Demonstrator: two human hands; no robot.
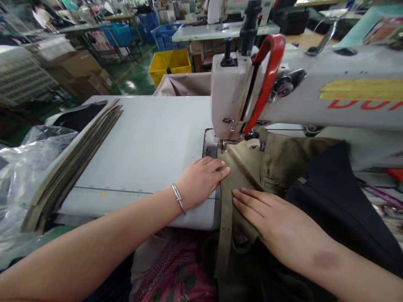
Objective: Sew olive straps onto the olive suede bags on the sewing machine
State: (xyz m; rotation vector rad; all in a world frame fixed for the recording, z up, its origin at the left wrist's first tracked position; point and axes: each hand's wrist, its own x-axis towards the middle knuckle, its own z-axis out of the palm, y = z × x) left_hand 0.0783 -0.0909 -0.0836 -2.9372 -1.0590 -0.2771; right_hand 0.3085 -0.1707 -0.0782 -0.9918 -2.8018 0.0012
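An olive-green garment [241,161] lies under the needle and presser foot [223,145] of a white sewing machine [228,96]. Along its left edge runs a long olive fabric strip [226,214], which hangs down over the table's front edge. My left hand [201,182], with a bracelet at the wrist, is closed at the strip's edge just in front of the foot, thumb and fingertips on the cloth. My right hand [267,214] lies flat on the garment to the right of the strip, fingers stretched out. A dark navy part [327,193] of the cloth spreads under my right forearm.
A stack of olive strips [78,159] lies on the left of the white table [151,138], beside clear plastic [28,167]. Beyond stand a yellow crate [170,65], blue baskets [118,34] and cardboard boxes [78,71]. Purple-handled scissors [378,192] lie at right.
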